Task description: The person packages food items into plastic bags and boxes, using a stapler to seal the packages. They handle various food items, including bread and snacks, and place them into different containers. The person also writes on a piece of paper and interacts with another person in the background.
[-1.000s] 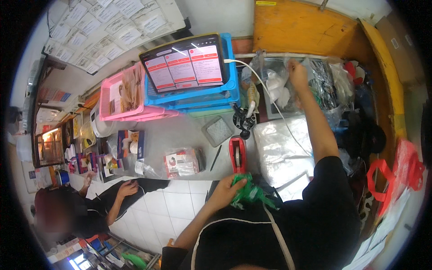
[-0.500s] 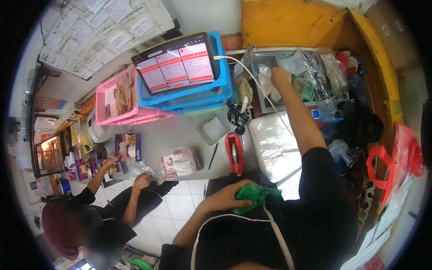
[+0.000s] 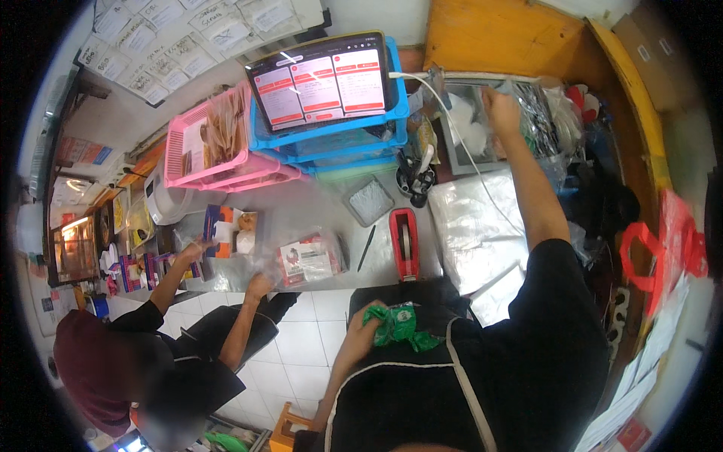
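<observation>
My left hand (image 3: 367,329) is closed on crumpled green plastic packets (image 3: 398,325), held low in front of my apron. At the back right, my right hand (image 3: 500,111) reaches over a grey tray (image 3: 477,161). Its fingers are curled together, and I cannot make out what is in them. White round items (image 3: 471,135) lie in the tray left of that hand. Clear and dark plastic packets (image 3: 536,120) are heaped to its right. Below my right forearm lies a stack of clear plastic bags (image 3: 471,233).
A red tape dispenser (image 3: 404,245), a black pen (image 3: 367,248) and a small clear tub (image 3: 368,201) stand on the counter. Behind them, a tablet (image 3: 320,83) leans on a blue basket (image 3: 331,139). At left, a co-worker's hand (image 3: 258,286) is beside a wrapped package (image 3: 309,260).
My left hand has moved left with the green packets, which now hang more spread out. My right hand stays over the tray, its fingers more in sight. The whole view has shifted slightly.
</observation>
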`<state>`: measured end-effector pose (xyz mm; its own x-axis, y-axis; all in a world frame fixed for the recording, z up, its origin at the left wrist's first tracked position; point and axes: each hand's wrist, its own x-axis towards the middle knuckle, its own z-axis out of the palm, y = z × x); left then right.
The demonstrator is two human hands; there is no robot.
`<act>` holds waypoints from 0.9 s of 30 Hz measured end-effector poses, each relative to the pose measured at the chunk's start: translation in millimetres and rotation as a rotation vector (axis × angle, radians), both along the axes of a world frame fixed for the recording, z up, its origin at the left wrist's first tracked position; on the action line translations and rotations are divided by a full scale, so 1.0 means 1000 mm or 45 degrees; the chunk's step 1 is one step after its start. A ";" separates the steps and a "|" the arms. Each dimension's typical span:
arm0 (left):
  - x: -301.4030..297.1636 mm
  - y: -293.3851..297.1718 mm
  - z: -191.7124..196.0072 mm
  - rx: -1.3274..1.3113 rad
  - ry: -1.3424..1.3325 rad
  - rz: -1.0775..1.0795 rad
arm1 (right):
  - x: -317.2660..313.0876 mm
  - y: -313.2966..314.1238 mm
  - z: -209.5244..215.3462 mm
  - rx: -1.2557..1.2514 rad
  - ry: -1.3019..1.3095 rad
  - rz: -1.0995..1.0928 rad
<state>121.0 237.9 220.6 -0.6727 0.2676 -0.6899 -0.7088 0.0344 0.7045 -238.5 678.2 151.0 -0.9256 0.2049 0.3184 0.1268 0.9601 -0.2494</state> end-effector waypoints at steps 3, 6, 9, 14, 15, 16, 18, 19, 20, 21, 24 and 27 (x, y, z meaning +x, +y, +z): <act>-0.010 -0.009 0.024 0.070 0.051 -0.243 | 0.028 0.009 0.019 -0.580 0.609 -0.126; 0.001 -0.042 0.002 0.246 0.382 -0.623 | 0.080 -0.006 0.043 -1.243 0.934 -0.217; 0.007 -0.060 -0.027 0.228 0.351 -0.927 | 0.182 -0.032 0.036 -1.496 0.705 -0.449; 0.054 -0.060 -0.133 0.159 0.029 -0.724 | 0.229 -0.078 -0.006 -0.834 0.460 -0.319; 0.066 -0.059 -0.152 0.149 -0.051 -0.665 | 0.212 -0.082 0.002 -0.684 0.344 -0.313; 0.077 -0.051 -0.150 0.002 -0.116 -0.507 | 0.184 -0.084 0.010 -0.541 0.226 -0.287; 0.093 -0.037 -0.140 -0.291 -0.231 -0.207 | 0.114 -0.066 -0.006 -0.374 0.115 -0.288; 0.110 -0.041 -0.145 -0.222 -0.311 -0.018 | 0.080 -0.056 -0.012 -0.276 -0.098 -0.345; 0.125 -0.045 -0.152 -0.146 -0.385 0.166 | 0.049 -0.043 -0.018 -0.173 -0.305 -0.405; 0.127 -0.043 -0.149 -0.075 -0.480 0.290 | 0.024 -0.029 -0.033 -0.101 -0.299 -0.420; 0.179 -0.082 -0.191 0.017 -0.670 0.443 | -0.018 -0.015 -0.095 0.042 -0.351 -0.435; 0.192 -0.062 -0.195 0.226 -0.766 0.664 | -0.045 -0.038 -0.115 0.116 -0.426 -0.379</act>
<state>312.5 176.3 25.5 -0.2687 0.1616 -0.9496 -0.8619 -0.4805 0.1621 -283.8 639.9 35.9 -0.8855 0.4629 0.0410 0.4600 0.8856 -0.0637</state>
